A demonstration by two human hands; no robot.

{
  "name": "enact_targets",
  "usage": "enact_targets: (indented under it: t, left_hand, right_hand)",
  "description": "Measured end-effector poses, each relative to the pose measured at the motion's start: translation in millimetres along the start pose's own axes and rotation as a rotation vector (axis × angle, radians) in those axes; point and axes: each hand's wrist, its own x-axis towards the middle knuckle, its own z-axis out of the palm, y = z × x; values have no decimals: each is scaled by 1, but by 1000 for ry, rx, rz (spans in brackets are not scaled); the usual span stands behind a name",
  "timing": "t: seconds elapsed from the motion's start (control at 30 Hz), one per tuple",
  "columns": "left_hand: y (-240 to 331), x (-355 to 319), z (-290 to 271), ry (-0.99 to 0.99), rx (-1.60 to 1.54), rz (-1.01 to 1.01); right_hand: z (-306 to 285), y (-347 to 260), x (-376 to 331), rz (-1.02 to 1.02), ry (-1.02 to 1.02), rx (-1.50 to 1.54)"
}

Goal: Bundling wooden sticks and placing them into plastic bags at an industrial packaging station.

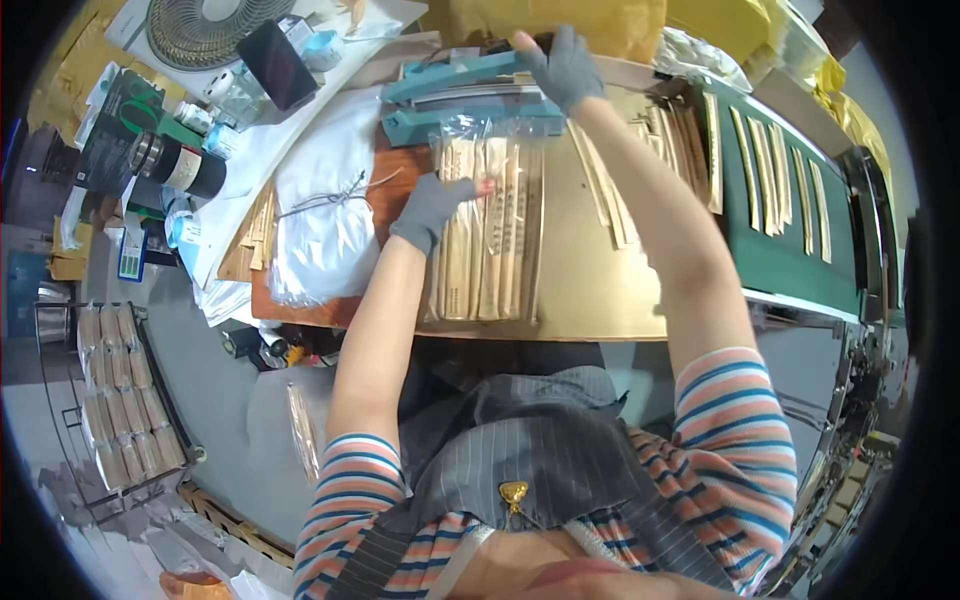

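My left hand point(436, 212), in a grey glove with the thumb tip bare, grips the left edge of a clear plastic bag point(527, 230). Inside the bag lie several narrow paper-wrapped sticks side by side. Its upper end reaches a teal bar-type heat sealer point(440, 125), whose long arm point(460, 78) is raised at a slant above the base. At the right end of that arm is my gloved right hand point(568, 70), thumb and fingers spread apart; its exact contact with the arm is partly hidden.
Left of the bag lies a plastic-wrapped white bundle point(325, 200). Loose wrapped sticks rest on the tan board point(590, 290) and a green mat point(790, 255) to the right. A fan point(210, 30), phone point(277, 65) and black flask point(180, 165) stand upper left; a rack point(125, 390) holds packed bundles.
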Motion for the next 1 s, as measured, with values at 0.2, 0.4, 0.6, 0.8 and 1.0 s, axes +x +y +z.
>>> enact_targets:
  t: [0.2, 0.4, 0.6, 0.8, 1.0]
  left_hand:
    - [12, 73, -40, 99, 13, -130]
    - [20, 78, -27, 68, 129, -168]
    - [2, 36, -15, 482, 434, 199]
    - [-17, 27, -13, 414, 170, 37]
    - [-28, 21, -20, 403, -32, -138]
  right_hand:
    - [-22, -79, 44, -39, -205, -46]
    - [52, 39, 11, -130, -181, -293]
    - [58, 27, 10, -58, -236, -296]
    - [44, 29, 10, 1, -315, -283]
    - [35, 47, -85, 297, -307, 130]
